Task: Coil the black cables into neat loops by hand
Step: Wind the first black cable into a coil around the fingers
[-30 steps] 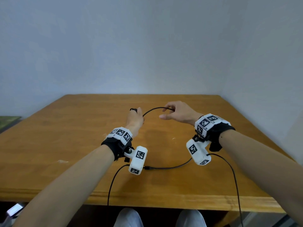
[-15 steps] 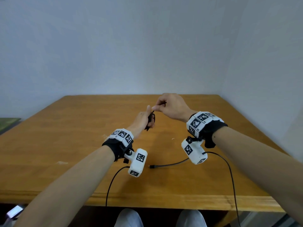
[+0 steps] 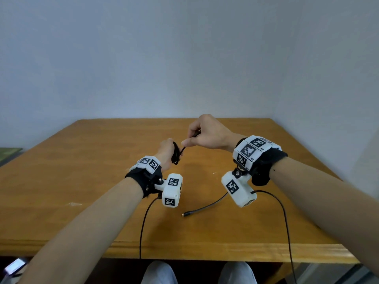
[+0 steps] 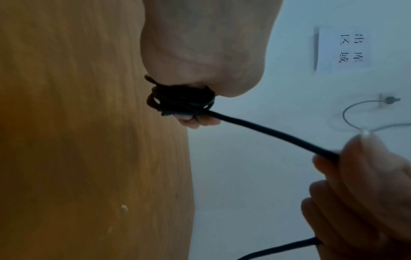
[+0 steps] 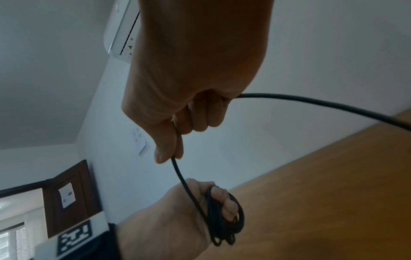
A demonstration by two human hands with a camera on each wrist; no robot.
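Observation:
A thin black cable (image 3: pixel 207 207) trails across the wooden table (image 3: pixel 82 181), its loose plug end lying near the front. Several small loops of that cable (image 3: pixel 176 155) are wound round the fingers of my left hand (image 3: pixel 169 149), which grips them above the table's middle. The coil (image 5: pixel 224 221) shows clearly in the right wrist view and as a tight bundle (image 4: pixel 180 99) in the left wrist view. My right hand (image 3: pixel 202 133), just right of and above the left, pinches the cable (image 5: pixel 177 168) between thumb and curled fingers; a short taut strand (image 4: pixel 266 133) joins both hands.
Thin black leads (image 3: pixel 285 222) hang from the wrist cameras over the table's front edge (image 3: pixel 184 251). Plain walls close the table at the back and right. My knees (image 3: pixel 160 273) show below the edge. A wall air conditioner (image 5: pixel 120 35) and a door (image 5: pixel 71 193) appear in the right wrist view.
The hands came together from an open arc of cable, and another turn was laid on the left fingers. The right hand rose and drew the cable; the free plug end slid right.

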